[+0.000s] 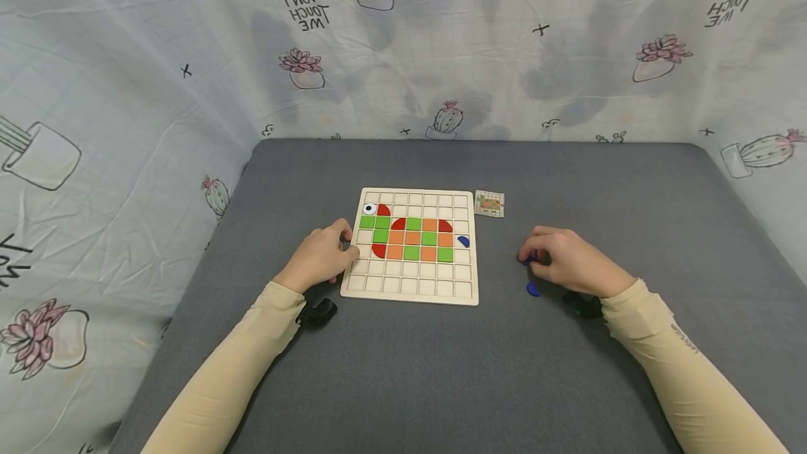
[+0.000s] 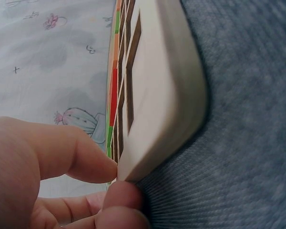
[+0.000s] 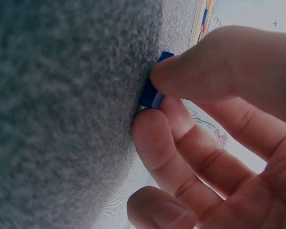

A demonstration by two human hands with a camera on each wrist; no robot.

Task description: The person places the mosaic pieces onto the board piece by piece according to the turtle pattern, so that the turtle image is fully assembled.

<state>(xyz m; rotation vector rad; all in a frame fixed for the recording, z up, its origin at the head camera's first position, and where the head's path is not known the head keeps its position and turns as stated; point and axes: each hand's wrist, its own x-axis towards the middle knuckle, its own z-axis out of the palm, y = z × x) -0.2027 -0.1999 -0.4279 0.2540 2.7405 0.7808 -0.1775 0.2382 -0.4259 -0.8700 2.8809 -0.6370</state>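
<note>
A square wooden grid board [image 1: 410, 287] lies on the table, with red, green and orange tiles set in its cells. A white tile with a black dot [image 1: 369, 209] sits at its upper left, and a blue half-round tile [image 1: 463, 241] at its right. My left hand [image 1: 320, 255] pinches the board's left edge; the left wrist view shows thumb and fingers at that rim. To the right of the board, my right hand [image 1: 575, 262] pinches a small blue tile [image 3: 151, 95] close to the tabletop. Another blue tile [image 1: 533, 289] lies just below that hand.
A small card with a printed grid picture [image 1: 490, 204] lies at the board's upper right corner. The grey table [image 1: 403, 377] meets a patterned white cloth [image 1: 504, 54] behind and at the sides. Dark bands hang at both wrists.
</note>
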